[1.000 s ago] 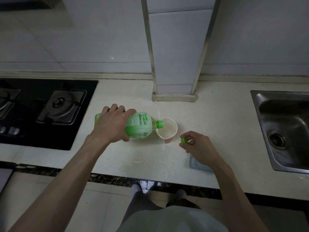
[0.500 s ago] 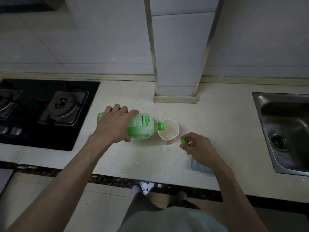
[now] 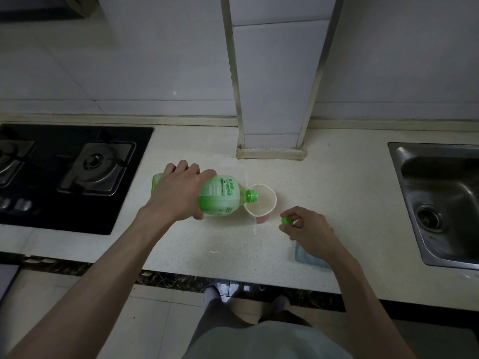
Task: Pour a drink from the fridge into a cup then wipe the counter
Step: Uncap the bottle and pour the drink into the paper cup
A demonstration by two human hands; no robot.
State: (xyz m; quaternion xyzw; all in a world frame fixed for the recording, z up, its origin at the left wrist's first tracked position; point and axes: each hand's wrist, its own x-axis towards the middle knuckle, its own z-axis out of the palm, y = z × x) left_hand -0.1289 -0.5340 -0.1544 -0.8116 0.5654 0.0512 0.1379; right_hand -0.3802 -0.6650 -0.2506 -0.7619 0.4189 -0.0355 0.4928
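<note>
Green plastic marks the bottle (image 3: pixel 220 200), held almost level above the pale bench (image 3: pixel 350 193) with its open mouth just over the left rim of the paper cup (image 3: pixel 269 196). The cup stands upright a little nearer than the tiled pillar (image 3: pixel 272 73). The left hand (image 3: pixel 178 195) wraps the bottle's body from above, fingers curled over the far side and thumb on the near side. The right hand (image 3: pixel 311 233) sits just right of the cup, pinching the green cap (image 3: pixel 286 220) between thumb and fingertips. A folded blue cloth (image 3: pixel 309 259) lies partly under that wrist, near the bench's front edge. A hob (image 3: pixel 77 172) is at the far left and a steel sink (image 3: pixel 396 161) at the right.

This looks like the pouring step. Whether liquid is running, or how full the cup is, cannot be told. A faint pale streak crosses the bench beside the cup, possibly a spill. Next the bottle probably needs tipping back upright without its neck nudging the light cup. The cap then goes onto the mouth, which frees the right hand for the cloth.
</note>
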